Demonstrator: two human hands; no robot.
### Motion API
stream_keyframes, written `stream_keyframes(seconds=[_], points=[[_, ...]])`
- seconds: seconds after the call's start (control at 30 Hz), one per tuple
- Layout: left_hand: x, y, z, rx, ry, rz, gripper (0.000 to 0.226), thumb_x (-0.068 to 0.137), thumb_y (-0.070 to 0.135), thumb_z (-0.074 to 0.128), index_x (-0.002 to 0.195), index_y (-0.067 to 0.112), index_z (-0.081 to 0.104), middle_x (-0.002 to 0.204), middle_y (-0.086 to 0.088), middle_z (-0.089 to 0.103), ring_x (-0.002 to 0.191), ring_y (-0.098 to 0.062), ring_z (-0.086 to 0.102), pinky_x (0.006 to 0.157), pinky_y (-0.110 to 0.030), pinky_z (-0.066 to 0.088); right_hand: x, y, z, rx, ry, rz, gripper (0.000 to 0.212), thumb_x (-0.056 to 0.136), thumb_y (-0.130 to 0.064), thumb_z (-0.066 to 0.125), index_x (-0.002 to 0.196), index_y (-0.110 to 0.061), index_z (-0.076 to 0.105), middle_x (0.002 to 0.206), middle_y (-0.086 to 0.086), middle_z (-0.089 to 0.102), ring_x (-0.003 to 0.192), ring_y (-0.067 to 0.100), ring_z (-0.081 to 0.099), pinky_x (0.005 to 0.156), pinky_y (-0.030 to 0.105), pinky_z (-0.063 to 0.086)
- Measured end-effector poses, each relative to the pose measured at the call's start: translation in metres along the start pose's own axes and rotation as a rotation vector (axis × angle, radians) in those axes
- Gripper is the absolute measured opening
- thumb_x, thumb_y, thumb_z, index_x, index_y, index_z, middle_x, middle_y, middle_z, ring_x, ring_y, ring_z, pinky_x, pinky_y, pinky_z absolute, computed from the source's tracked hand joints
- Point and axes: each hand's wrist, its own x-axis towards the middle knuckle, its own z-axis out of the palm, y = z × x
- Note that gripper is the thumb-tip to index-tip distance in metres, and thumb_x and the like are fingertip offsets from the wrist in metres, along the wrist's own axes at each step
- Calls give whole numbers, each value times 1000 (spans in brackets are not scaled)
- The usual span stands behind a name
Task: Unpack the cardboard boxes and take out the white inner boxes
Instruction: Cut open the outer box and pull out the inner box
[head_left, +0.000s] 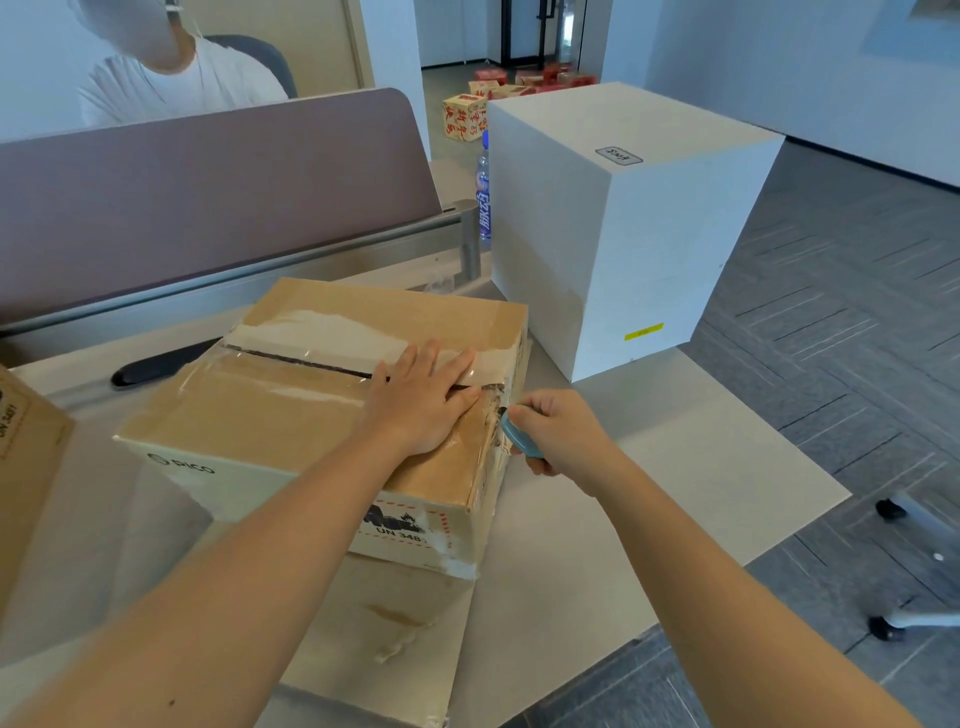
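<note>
The left hand (423, 400) lies spread flat on the taped cardboard box (322, 410), steadying it. The right hand (558, 434) grips a blue box cutter (519, 436) at the side seam, apparently to slit the tape.

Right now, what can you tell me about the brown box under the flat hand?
The box is brown cardboard, sealed with clear tape, lying on the desk atop another carton. Its top seam looks slit along most of its length. Printed marks show on its near side. The left hand presses flat on its top; the right hand holds a blue cutter at its right end.
</note>
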Motion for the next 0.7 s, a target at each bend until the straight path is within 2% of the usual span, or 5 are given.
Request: stream_keyframes(seconds=[0.1,0.33,0.43,0.5,0.7], points=[[-2,11,2,-43,0,-88,55,96,55,18,147,41,1,158,2,-7,145,-25,-7,115,-52,3,1,2,-1,5,68,36,22,94,-14,40,77,-8,52,68,5,54,41,12,50,38,19,35],[2,38,1,-206,43,-294,55,97,53,21,148,38,6,158,-1,-7,144,-28,-10,113,-55,-4,7,-2,-26,36,260,-19,23,95,-14,38,73,-13,43,72,3,49,45,14,51,43,18,41],[3,35,-5,-321,126,-307,52,96,49,33,141,24,33,153,-5,21,142,-29,12,114,-52,9,9,-11,-32,73,245,-93,18,96,-15,40,79,-15,46,75,-3,47,52,14,53,51,21,44],[-2,26,-13,-458,242,-294,45,93,42,44,128,14,47,138,-6,43,132,-28,32,110,-44,24,12,-20,-31,73,220,-140,11,96,-15,43,86,-13,48,77,-3,47,58,15,53,55,23,46],[-37,-35,-35,-542,344,-338,54,93,33,52,140,13,37,146,-2,38,135,-22,31,110,-33,25,26,-60,4,-85,55,-283,10,95,-21,47,100,-13,50,81,-3,49,75,12,51,86,41,51]])
